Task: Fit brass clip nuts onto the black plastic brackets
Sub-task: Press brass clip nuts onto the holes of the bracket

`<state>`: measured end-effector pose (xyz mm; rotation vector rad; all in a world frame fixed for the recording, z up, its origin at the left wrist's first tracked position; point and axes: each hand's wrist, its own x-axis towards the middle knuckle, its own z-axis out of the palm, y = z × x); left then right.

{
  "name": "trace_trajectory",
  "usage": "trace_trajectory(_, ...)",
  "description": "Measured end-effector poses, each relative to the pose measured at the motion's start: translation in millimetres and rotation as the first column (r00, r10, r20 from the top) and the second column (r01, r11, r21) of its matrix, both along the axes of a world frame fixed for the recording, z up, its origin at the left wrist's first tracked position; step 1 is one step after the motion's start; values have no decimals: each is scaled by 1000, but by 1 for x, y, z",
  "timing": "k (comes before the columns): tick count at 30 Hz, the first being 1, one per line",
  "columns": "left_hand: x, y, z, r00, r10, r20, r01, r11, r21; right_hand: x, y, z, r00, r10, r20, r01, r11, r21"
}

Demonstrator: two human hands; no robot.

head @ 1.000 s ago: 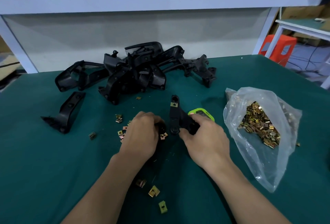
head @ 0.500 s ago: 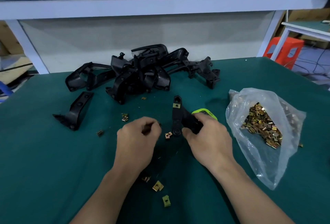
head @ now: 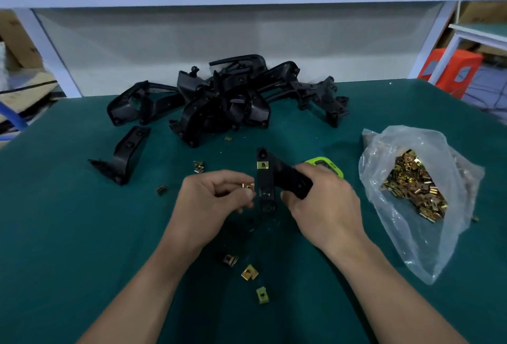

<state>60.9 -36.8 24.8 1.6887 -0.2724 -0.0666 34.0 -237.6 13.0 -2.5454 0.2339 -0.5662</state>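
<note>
My right hand [head: 323, 206] grips a black plastic bracket [head: 271, 179] above the green table, its long arm pointing away from me. One brass clip nut [head: 262, 164] sits fitted near the bracket's far end. My left hand [head: 216, 201] pinches another brass clip nut [head: 248, 186] between thumb and fingertips, right beside the bracket's left edge at mid-length. Loose clip nuts [head: 249, 272] lie on the table below my hands, and two more clip nuts [head: 198, 166] lie beyond my left hand.
A pile of black brackets [head: 225, 99] lies at the back of the table, with a single bracket [head: 123, 157] at the left. A clear plastic bag [head: 411, 187] of clip nuts lies at the right. A green-rimmed object [head: 326, 165] peeks out behind my right hand.
My left hand lifted from the table with a clip nut and moved right, up to the bracket. My right hand kept its hold on the bracket.
</note>
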Motion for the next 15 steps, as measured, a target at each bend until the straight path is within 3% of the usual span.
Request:
trace_trajectory(6,1,-2,-2,992,-93,-88,82,989,-120,0,1,0,1000,9,30,-10,1000,13)
trace_trajectory(15,-7,-6,-2,975,-123,-183,108,990,-88,-5,7,4,999,28,17,-28,1000,9)
